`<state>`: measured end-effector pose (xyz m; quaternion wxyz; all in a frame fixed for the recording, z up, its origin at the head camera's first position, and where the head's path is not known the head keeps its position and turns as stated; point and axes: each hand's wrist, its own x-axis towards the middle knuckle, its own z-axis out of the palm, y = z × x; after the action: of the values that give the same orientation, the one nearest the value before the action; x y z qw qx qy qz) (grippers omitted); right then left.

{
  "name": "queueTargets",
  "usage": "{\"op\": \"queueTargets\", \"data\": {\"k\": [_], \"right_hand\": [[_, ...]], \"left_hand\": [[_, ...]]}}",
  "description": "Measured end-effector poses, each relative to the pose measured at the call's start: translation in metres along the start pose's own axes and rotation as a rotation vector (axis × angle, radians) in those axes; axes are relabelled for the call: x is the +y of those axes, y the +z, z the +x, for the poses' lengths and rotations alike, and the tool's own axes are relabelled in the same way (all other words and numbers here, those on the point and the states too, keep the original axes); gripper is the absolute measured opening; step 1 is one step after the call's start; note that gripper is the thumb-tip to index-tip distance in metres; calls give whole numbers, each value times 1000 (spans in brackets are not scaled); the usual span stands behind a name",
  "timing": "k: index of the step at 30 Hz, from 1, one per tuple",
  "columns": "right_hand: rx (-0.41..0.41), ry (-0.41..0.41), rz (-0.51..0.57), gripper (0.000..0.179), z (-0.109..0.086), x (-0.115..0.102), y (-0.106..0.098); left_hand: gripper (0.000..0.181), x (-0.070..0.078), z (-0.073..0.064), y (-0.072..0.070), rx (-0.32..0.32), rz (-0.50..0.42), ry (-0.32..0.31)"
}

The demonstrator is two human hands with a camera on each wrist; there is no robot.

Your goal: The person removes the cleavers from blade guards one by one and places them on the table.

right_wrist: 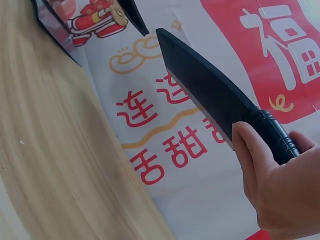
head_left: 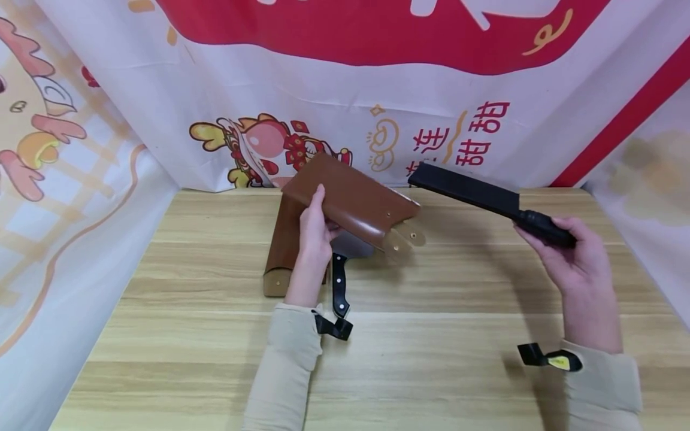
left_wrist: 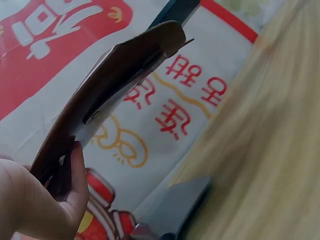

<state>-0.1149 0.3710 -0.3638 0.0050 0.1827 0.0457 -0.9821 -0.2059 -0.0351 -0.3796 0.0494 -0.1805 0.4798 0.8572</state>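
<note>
My left hand (head_left: 314, 234) grips a brown leather knife sheath (head_left: 350, 194) by its left part, thumb on top and fingers underneath. The sheath is raised and tilted, its snap-strap end pointing right. In my right hand (head_left: 581, 260) is a black-handled cleaver (head_left: 466, 187), held by the handle in the air with its dark blade toward the sheath. A gap separates blade tip and sheath. The right wrist view shows the fingers (right_wrist: 250, 150) around the handle. Beneath the left hand lies a second knife with a riveted black handle (head_left: 339, 281), its blade partly hidden.
A second brown sheath (head_left: 283, 239) lies on the wooden table (head_left: 431, 359), left of the second knife and partly covered by the raised sheath. A printed white and red cloth (head_left: 334, 90) hangs behind the table, with more cloth along both sides.
</note>
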Motion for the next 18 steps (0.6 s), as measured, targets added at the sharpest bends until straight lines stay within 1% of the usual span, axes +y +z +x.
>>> {"op": "queueTargets", "data": {"k": [5,7,9,12,14,17,18], "right_hand": [[-27,0,-34,38,-4,-3,-6],[-18,-11,-52,31,-5,-4,-6],[8,-25,-44,28,-6,-4,-6],[66,-46,-9,27,-9,-4,-6],[93,-42,14,27,-12,-5,-8],[104,1,40,32,-15,-5,-11],[97,27,40,37,-16,-5,-12]], "left_hand": [[55,-18,-5,13,-45,127,-52],[55,-24,-5,18,-57,178,-66],[55,-30,-6,23,-69,227,-77],[58,-37,-9,29,-103,286,-104],[60,-42,-11,33,-134,316,-128],[60,-48,-14,37,-184,346,-151],[59,-49,-14,39,-196,356,-154]]}}
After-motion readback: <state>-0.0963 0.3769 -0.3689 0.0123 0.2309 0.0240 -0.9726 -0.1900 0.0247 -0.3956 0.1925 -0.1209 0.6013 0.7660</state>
